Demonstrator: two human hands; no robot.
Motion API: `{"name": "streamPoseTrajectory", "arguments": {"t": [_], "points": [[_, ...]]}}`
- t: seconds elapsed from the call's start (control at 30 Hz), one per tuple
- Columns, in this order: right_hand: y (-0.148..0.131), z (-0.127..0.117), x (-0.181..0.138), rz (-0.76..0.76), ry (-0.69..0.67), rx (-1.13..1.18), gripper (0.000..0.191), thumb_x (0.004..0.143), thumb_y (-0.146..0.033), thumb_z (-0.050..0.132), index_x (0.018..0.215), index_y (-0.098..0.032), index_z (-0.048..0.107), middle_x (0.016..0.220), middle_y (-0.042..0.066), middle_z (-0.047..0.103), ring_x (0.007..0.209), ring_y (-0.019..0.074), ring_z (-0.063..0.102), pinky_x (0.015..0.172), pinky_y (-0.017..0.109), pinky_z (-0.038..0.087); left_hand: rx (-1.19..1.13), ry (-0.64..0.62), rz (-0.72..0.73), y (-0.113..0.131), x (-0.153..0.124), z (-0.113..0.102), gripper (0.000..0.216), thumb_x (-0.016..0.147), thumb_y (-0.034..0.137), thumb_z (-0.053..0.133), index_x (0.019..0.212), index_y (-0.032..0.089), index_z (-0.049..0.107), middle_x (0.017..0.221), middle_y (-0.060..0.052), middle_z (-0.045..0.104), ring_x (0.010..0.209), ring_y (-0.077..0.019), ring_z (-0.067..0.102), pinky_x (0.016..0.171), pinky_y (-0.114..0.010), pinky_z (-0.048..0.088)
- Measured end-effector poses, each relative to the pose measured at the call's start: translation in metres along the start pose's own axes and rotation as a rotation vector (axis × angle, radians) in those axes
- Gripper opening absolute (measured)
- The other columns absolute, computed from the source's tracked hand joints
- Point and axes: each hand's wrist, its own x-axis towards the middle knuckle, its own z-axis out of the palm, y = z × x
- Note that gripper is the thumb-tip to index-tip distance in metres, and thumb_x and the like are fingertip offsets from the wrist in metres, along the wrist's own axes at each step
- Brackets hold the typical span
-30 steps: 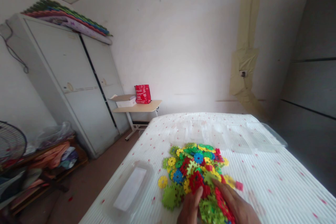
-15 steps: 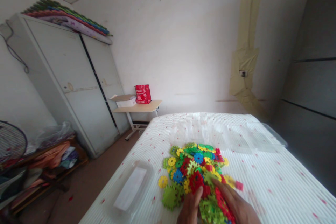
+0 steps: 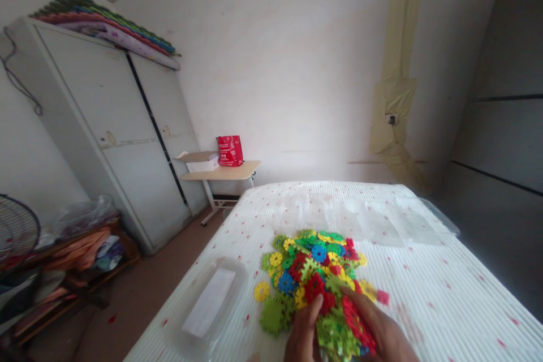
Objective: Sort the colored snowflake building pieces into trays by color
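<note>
A heap of coloured plastic interlocking pieces (image 3: 316,263), round and square, lies on the white dotted bed cover (image 3: 424,294). At the frame's bottom edge my left hand (image 3: 302,334) and my right hand (image 3: 377,331) are closed round an assembled bunch of green and red pieces (image 3: 339,331), at the near side of the heap. The left thumb presses on a red piece. A single yellow round piece (image 3: 261,292) lies apart on the left.
A clear plastic lid (image 3: 207,305) lies on the bed to the left of the heap. A clear container (image 3: 439,218) stands at the bed's far right edge. Beyond the bed are a small table with a red bag (image 3: 229,151), a grey wardrobe (image 3: 106,130) and a cluttered low shelf (image 3: 72,254).
The view has shifted slightly. My hands have turned the bunch of pieces a little, the left thumb moving up onto it.
</note>
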Motion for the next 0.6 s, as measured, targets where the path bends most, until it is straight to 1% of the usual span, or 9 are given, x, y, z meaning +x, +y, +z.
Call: {"name": "streamPoseTrajectory", "arguments": {"t": [0.07,0.13,0.17,0.23,0.3,0.4,0.47,0.53,0.6], "points": [[-0.009,-0.005,0.004,0.023,-0.014,0.059,0.065,0.068,-0.024,0.059,0.131,-0.018,0.045,0.13,0.013,0.053,0.118,0.0264,0.05,0.099,0.037,0.041,-0.046,0.0,-0.023,0.0,0.003,0.001,0.067,0.067,0.018,0.064,0.131,0.02,0.045,0.125,-0.011,0.056,0.113,-0.0227,0.055,0.092,-0.028,0.047],[-0.019,-0.012,0.008,0.057,-0.015,0.11,0.065,0.065,-0.019,0.058,0.128,-0.017,0.048,0.128,0.012,0.055,0.116,0.0265,0.052,0.099,0.036,0.041,-0.103,0.004,-0.077,0.001,0.006,0.004,0.065,0.064,0.017,0.065,0.127,0.019,0.048,0.124,-0.012,0.056,0.108,-0.0229,0.057,0.086,-0.027,0.05],[-0.024,-0.015,0.01,0.083,-0.008,0.134,0.065,0.063,-0.017,0.056,0.127,-0.017,0.05,0.126,0.011,0.056,0.115,0.0265,0.053,0.098,0.036,0.042,-0.138,0.005,-0.115,0.003,0.008,0.005,0.064,0.063,0.017,0.065,0.125,0.019,0.05,0.12,-0.012,0.059,0.101,-0.0218,0.061,0.079,-0.026,0.052],[-0.032,-0.023,0.016,0.133,0.008,0.187,0.068,0.059,-0.012,0.052,0.126,-0.017,0.051,0.124,0.008,0.059,0.111,0.0266,0.055,0.094,0.036,0.044,-0.215,0.008,-0.196,0.01,0.016,0.008,0.06,0.063,0.018,0.066,0.121,0.017,0.051,0.104,-0.01,0.066,0.08,-0.0173,0.065,0.065,-0.023,0.053],[-0.038,-0.031,0.023,0.151,0.018,0.246,0.068,0.058,-0.01,0.05,0.126,-0.018,0.051,0.121,0.006,0.061,0.108,0.0257,0.057,0.091,0.034,0.046,-0.277,0.019,-0.255,0.021,0.027,0.006,0.055,0.065,0.02,0.065,0.118,0.016,0.053,0.087,-0.007,0.068,0.064,-0.013,0.062,0.057,-0.02,0.051],[-0.043,-0.04,0.037,0.138,0.042,0.315,0.06,0.064,-0.013,0.051,0.124,-0.017,0.053,0.115,0.005,0.064,0.1,0.0235,0.06,0.087,0.031,0.048,-0.264,0.025,-0.297,0.038,0.046,-0.005,0.043,0.067,0.021,0.062,0.109,0.016,0.058,0.075,-0.003,0.068,0.06,-0.0114,0.06,0.055,-0.018,0.048],[-0.043,-0.042,0.047,0.137,0.059,0.328,0.053,0.067,-0.016,0.052,0.12,-0.016,0.056,0.11,0.004,0.066,0.094,0.0222,0.062,0.083,0.03,0.049,-0.157,0.02,-0.334,0.046,0.058,-0.015,0.027,0.067,0.022,0.061,0.093,0.016,0.063,0.066,-0.001,0.066,0.056,-0.0109,0.059,0.053,-0.017,0.046],[-0.042,-0.042,0.057,0.143,0.059,0.327,0.046,0.07,-0.018,0.053,0.115,-0.016,0.059,0.104,0.004,0.068,0.086,0.0208,0.063,0.077,0.029,0.05,-0.105,0.011,-0.358,0.05,0.066,-0.024,0.017,0.068,0.025,0.061,0.082,0.017,0.063,0.064,0.0,0.065,0.057,-0.0109,0.058,0.054,-0.017,0.046],[-0.041,-0.038,0.067,0.149,0.053,0.317,0.04,0.071,-0.02,0.053,0.11,-0.017,0.062,0.095,0.002,0.07,0.079,0.0196,0.063,0.072,0.028,0.05,-0.112,0.01,-0.366,0.05,0.072,-0.03,0.015,0.068,0.028,0.061,0.077,0.017,0.061,0.062,0.0,0.064,0.057,-0.0108,0.058,0.054,-0.017,0.045]]}}
